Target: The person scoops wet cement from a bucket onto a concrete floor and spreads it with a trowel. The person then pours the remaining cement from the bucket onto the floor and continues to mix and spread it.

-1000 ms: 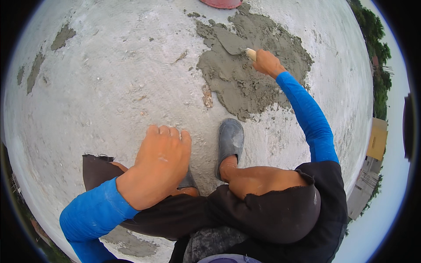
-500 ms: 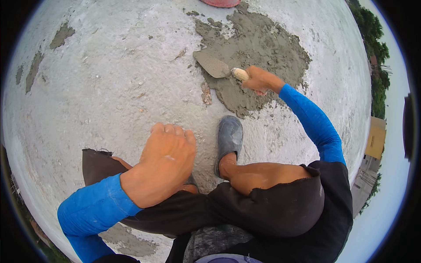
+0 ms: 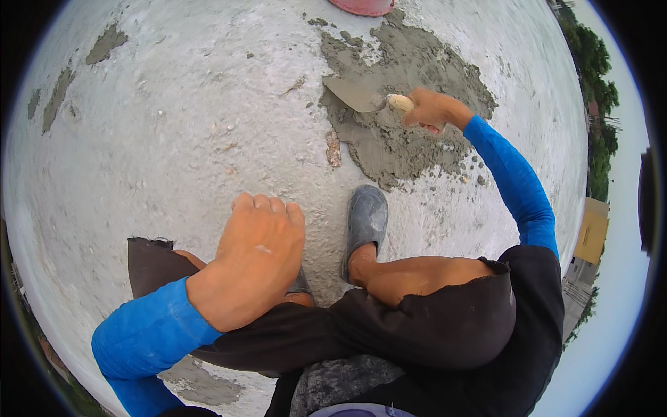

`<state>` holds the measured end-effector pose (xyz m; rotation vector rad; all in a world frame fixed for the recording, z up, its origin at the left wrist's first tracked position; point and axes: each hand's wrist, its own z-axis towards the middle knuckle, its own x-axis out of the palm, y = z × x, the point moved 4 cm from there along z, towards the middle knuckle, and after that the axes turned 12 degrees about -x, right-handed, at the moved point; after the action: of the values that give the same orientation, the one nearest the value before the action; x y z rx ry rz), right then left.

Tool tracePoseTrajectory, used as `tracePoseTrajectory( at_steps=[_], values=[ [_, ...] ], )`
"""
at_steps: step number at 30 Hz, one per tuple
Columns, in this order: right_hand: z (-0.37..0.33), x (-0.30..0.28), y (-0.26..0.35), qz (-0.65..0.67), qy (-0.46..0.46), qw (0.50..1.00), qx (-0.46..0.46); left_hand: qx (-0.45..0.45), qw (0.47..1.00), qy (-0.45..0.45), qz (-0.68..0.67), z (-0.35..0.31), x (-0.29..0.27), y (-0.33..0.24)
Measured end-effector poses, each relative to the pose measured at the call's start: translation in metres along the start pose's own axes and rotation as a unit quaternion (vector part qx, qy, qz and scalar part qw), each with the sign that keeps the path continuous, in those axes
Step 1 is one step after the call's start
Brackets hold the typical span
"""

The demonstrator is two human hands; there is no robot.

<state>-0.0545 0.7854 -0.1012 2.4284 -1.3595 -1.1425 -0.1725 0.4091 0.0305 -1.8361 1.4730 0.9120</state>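
My right hand (image 3: pixel 436 110) grips the pale handle of a pointed masonry trowel (image 3: pixel 356 96). The blade points left and lies on or just above a spread of wet grey mortar (image 3: pixel 389 151); I cannot tell whether it touches. Some of the blade is grey like the mortar. My left hand (image 3: pixel 258 254) is curled into a fist, knuckles forward, over my left leg. Its palm side is hidden, and nothing sticks out of it.
A rough whitish concrete surface (image 3: pixel 180 139) surrounds the mortar. A red container's rim (image 3: pixel 364 7) shows at the top edge. A flat brownish fragment (image 3: pixel 333 149) lies by the mortar, near my grey shoe (image 3: pixel 367 215). Smaller mortar patches (image 3: pixel 59 101) lie far left.
My right hand and the trowel have moved right and slightly away, and the blade has tilted. Crumbs show at the mortar's right edge. My left hand has barely shifted.
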Motion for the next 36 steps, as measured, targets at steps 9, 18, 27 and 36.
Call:
tracePoseTrajectory(
  at_steps=[9,18,27,36],
  values=[
    [0.022,0.019,-0.006,-0.089,-0.014,0.995,0.043,0.020,1.000,-0.011,-0.009,0.003,-0.001,-0.002],
    [0.019,-0.004,0.002,-0.093,-0.029,0.993,0.061,0.031,0.998,-0.043,-0.024,-0.002,-0.002,-0.007],
    [-0.012,-0.011,-0.013,-0.069,-0.014,0.997,0.044,-0.015,1.000,-0.003,-0.004,0.005,0.007,0.000],
    [-0.025,0.001,-0.013,-0.113,0.000,0.993,0.030,-0.004,1.000,0.004,0.000,0.004,0.007,0.004]
  ],
)
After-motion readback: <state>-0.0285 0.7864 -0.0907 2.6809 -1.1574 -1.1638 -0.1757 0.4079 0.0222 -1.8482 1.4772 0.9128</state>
